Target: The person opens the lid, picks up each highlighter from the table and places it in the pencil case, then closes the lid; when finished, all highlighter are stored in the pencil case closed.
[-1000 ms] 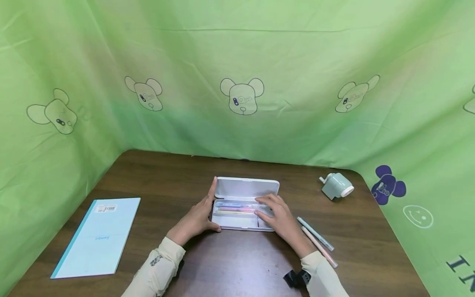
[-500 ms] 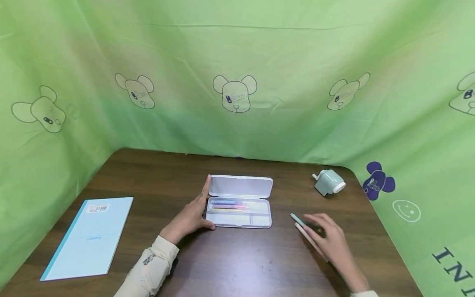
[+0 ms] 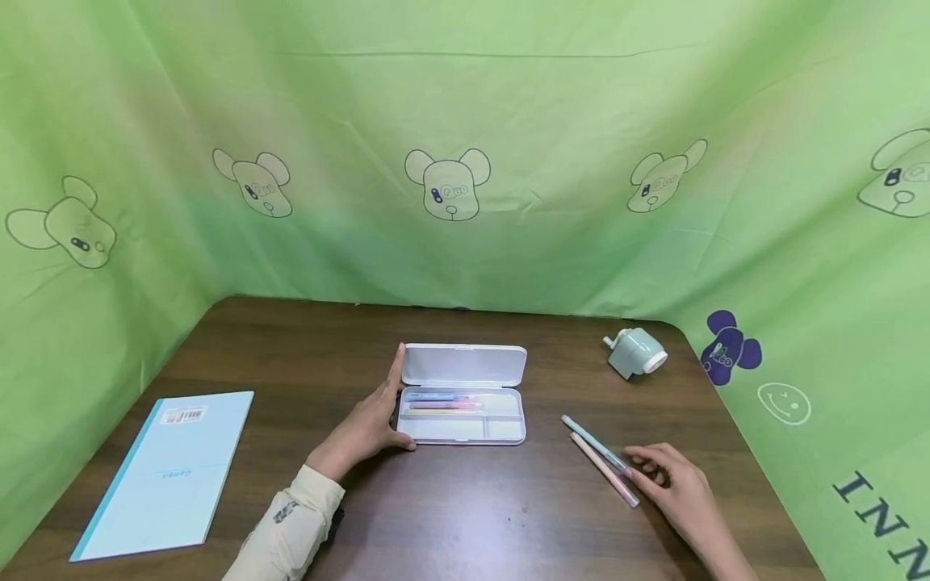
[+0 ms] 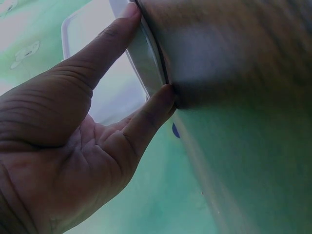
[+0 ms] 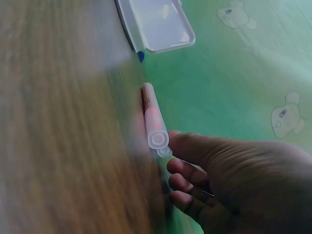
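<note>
A white pencil case (image 3: 504, 429) lies with its lid raised on the brown table, several slim pens (image 3: 443, 406) in its back compartment. My left hand (image 3: 366, 421) holds the case's left end, thumb at the front corner and index finger up along the lid. The left wrist view has the thumb and a finger against the case (image 4: 148, 56). To the right, my right hand (image 3: 679, 488) pinches the near end of a light-blue pen (image 3: 592, 440). A pink pen (image 3: 599, 464) lies alongside it. In the right wrist view the pink pen (image 5: 155, 119) partly hides the blue one.
A light-blue notebook (image 3: 167, 476) lies at the table's left. At the back right stands a grey-green crank pencil sharpener (image 3: 635, 353). A green curtain (image 3: 349, 258) with printed bear heads hangs behind the table and along its sides.
My right hand has left the case's compartments and moved right and nearer to the pens, to the blue pen's end. My left hand stays on the case. The head view has shifted slightly.
</note>
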A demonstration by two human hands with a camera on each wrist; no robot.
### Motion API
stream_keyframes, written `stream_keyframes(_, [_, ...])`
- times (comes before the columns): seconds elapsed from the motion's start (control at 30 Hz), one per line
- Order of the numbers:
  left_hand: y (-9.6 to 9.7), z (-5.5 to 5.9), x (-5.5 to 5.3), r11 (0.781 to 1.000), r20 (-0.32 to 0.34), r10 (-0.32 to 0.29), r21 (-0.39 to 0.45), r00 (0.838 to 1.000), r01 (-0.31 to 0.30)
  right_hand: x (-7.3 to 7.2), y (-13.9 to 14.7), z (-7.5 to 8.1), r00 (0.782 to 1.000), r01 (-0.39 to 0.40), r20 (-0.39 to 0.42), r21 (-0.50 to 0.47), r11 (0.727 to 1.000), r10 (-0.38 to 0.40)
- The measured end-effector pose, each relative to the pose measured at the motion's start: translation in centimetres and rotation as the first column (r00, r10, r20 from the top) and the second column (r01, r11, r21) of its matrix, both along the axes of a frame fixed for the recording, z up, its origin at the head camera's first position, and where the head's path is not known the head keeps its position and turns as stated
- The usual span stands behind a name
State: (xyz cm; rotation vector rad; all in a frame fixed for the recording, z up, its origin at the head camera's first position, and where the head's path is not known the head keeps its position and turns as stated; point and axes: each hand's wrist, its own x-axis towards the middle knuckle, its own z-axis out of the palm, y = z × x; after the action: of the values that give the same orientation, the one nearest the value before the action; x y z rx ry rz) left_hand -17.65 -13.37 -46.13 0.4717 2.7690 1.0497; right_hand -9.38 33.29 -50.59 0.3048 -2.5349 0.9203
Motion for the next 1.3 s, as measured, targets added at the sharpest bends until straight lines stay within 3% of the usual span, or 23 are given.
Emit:
stream_keyframes(0.27, [0.0,0.1,0.1,1.000,-0.004,-0.001,0.004,1.000,0.001,-0.4,-0.4,-0.2,1.000,0.014,-0.020,0.063,0.998,-0.013])
stream_keyframes(0.53, [-0.2,0.2,0.1,1.000,-0.007,0.000,0.005,1.000,0.000,-1.2,-1.2,0.0,0.997,0.055,-0.048,0.008,0.998,-0.054])
stream_keyframes(0.77, [-0.3,-0.4,0.1,1.000,-0.043,-0.019,0.015,0.999,0.019,-3.6,-3.6,0.7,0.993,0.003,-0.114,0.001,1.000,-0.003])
stream_keyframes(0.87, [-0.2,-0.5,0.0,1.000,-0.027,-0.017,0.021,0.999,0.018,-4.9,-5.1,1.0,0.993,-0.028,-0.115,-0.006,1.000,0.027])
stream_keyframes(1.0, [0.1,-0.1,0.1,1.000,0.007,0.002,0.023,1.000,-0.002,-6.5,-7.5,1.2,0.991,-0.080,-0.105,-0.011,0.997,0.078])
stream_keyframes(1.3, [0.0,0.0,0.1,1.000,0.016,0.018,0.025,1.000,-0.018,-9.1,-12.8,1.2,0.978,-0.203,-0.045,-0.022,0.979,0.201])
